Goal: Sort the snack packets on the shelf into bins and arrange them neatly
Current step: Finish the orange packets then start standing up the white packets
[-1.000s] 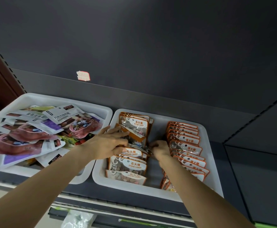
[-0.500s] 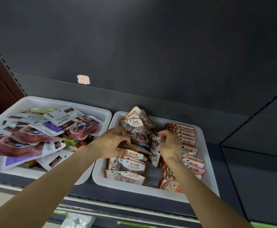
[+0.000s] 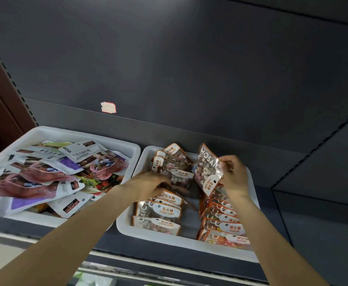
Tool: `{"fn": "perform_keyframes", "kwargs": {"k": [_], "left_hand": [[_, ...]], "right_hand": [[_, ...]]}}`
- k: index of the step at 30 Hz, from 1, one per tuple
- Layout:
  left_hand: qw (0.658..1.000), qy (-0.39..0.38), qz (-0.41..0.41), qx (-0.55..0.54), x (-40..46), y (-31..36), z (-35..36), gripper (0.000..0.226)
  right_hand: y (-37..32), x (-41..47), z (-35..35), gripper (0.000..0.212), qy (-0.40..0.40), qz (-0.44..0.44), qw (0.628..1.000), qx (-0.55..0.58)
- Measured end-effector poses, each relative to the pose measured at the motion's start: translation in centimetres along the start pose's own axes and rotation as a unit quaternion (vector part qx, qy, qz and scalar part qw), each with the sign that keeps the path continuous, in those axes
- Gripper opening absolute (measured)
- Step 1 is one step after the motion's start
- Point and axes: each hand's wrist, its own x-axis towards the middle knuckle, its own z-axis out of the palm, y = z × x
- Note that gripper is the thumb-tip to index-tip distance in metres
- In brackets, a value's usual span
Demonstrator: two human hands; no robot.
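Partly hidden behind the raised packets, the left hand [image 3: 148, 182] grips a fanned bunch of stone candy packets [image 3: 176, 168] over the right bin [image 3: 127, 223]; its fingertips cannot be made out. Just right, the right hand [image 3: 234, 174] pinches an upright mosaic packet [image 3: 207, 170].

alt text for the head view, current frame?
Right hand lifts one candy packet from the right bin; left hand holds the rear packets of its left row. The left bin holds jumbled pouches.
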Motion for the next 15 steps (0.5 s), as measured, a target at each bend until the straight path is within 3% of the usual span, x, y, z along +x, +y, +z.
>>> {"fn": "perform_keyframes", "kwargs": {"k": [5, 9, 12, 15], "left_hand": [[0.998, 0.01, 0.0, 0.057, -0.2, 0.3, -0.2, 0.032], [1.0, -0.001, -0.01, -0.017, -0.5, 0.0, -0.5, 0.035], [0.989, 0.049, -0.079, -0.116, 0.2, -0.3, -0.6, 0.032], [0.979, 0.108, -0.151, -0.087, 1.5, -0.2, -0.7, 0.036]], "right_hand": [[-0.4, 0.4, -0.3, 0.016, -0.029, -0.036, 0.999, -0.011], [-0.9, 1.0, -0.3, 0.018, -0.021, -0.054, 0.998, 0.003], [-0.9, 1.4, -0.5, 0.023, 0.001, -0.07, 0.997, 0.026], [-1.5, 1.5, -0.6, 0.026, -0.001, -0.076, 0.996, 0.05]]}}
